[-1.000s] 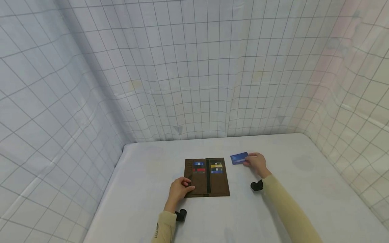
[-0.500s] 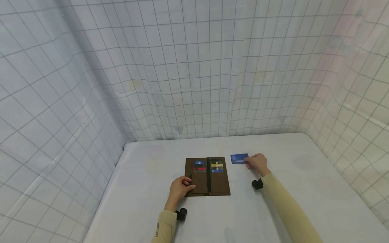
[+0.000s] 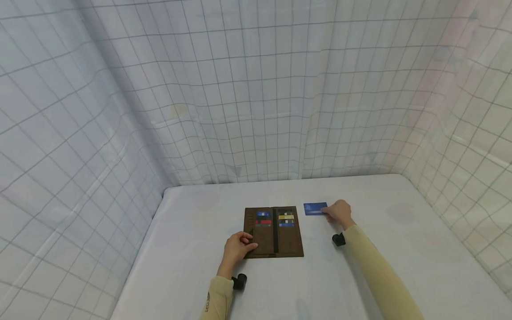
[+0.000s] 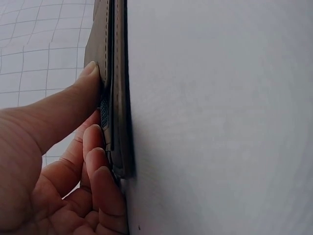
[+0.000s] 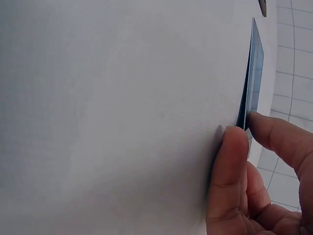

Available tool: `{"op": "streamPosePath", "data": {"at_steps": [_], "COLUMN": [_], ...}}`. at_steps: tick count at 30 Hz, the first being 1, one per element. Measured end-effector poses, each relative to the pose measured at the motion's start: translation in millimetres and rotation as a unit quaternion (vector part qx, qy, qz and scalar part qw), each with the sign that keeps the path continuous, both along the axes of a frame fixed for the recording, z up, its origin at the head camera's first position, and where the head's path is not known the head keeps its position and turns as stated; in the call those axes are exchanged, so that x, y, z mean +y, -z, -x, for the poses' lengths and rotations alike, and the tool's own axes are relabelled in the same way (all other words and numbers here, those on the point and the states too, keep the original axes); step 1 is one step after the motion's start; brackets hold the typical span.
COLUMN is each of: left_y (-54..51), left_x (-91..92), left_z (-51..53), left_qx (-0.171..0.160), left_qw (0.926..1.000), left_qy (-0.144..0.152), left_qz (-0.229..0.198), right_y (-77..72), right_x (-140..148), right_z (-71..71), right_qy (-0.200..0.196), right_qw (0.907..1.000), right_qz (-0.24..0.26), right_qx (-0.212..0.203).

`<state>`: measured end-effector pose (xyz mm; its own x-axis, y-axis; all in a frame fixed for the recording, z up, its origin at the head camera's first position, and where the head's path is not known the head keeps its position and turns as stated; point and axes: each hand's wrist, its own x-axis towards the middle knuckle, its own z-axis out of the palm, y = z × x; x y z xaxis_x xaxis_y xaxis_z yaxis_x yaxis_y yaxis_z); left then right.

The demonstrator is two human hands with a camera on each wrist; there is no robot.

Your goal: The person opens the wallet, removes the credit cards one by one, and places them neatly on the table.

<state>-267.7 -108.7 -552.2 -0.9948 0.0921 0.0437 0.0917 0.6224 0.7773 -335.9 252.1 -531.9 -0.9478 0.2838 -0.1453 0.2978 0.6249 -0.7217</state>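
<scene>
Pinching a blue card [image 3: 314, 209] by its right-hand end, a person's right grip [image 3: 339, 211] hovered over the right of centre in the head view, thumb and fingers closed on the card. The right wrist view caught the card nearly edge-on along the right side of the frame, its free end toward the top; whether any of it touched the surface below could not be told.

Near the bottom centre of the head view, the left grip [image 3: 235, 250] clasped the left edge of an open brown wallet [image 3: 290, 244], just above its lower left corner. In the left wrist view, the thumb pressed on the wallet's face while the other fingers curled at its edge.

The wallet lay spread just below and left of the card, the two apart. Cards in blue and red [image 3: 262, 219] showed in the pockets of its left half, and cards in yellow and blue [image 3: 286, 220] in those of its right, with a dark strip [image 3: 275, 238] running between the halves.

Beige sleeves [image 3: 378, 271] reached in from the bottom of the frame, a black device [image 3: 338, 240] at each wrist. Beneath lay a white-covered desk [image 3: 192, 218], and beyond it white cloth with a dark grid [image 3: 248, 89] filled the top and both sides.
</scene>
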Motion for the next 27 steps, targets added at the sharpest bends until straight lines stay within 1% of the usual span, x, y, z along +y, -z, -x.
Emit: {"op": "streamPosePath", "data": {"at_steps": [6, 9, 13, 17, 22, 24, 27], "left_y": [0.2, 0.5, 1.3, 2.7, 2.8, 1.7, 1.1], "left_x": [0.3, 0.2, -0.3, -1.0, -1.2, -1.2, -0.2], "left_z": [0.2, 0.6, 1.8, 3.8, 5.3, 4.9, 4.0], "left_qx": [0.006, 0.004, 0.003, 0.004, 0.0, -0.002, -0.003], "left_qw": [1.0, 1.0, 1.0, 1.0, 1.0, 1.0, 0.9999], "left_qy": [-0.001, -0.002, -0.002, 0.002, 0.001, 0.001, 0.01], "left_qz": [0.001, 0.002, 0.002, 0.003, 0.003, 0.002, 0.001], "right_y": [-1.4, -0.8, 1.3, 2.4, 2.2, 2.1, 1.4], "right_x": [-0.7, -0.5, 0.5, -0.1, -2.3, -3.3, -3.9], "right_z": [3.4, 5.4, 7.5, 7.6, 6.2, 5.0, 2.2], "right_qy": [0.002, 0.005, 0.008, 0.015, 0.016, 0.007, 0.001], "right_qw": [0.9992, 0.9984, 0.998, 0.9985, 0.9992, 0.9996, 0.9994], "right_qz": [-0.033, -0.039, -0.038, -0.027, -0.013, -0.02, -0.034], "right_qx": [-0.024, -0.04, -0.05, -0.046, -0.033, -0.021, -0.008]}}
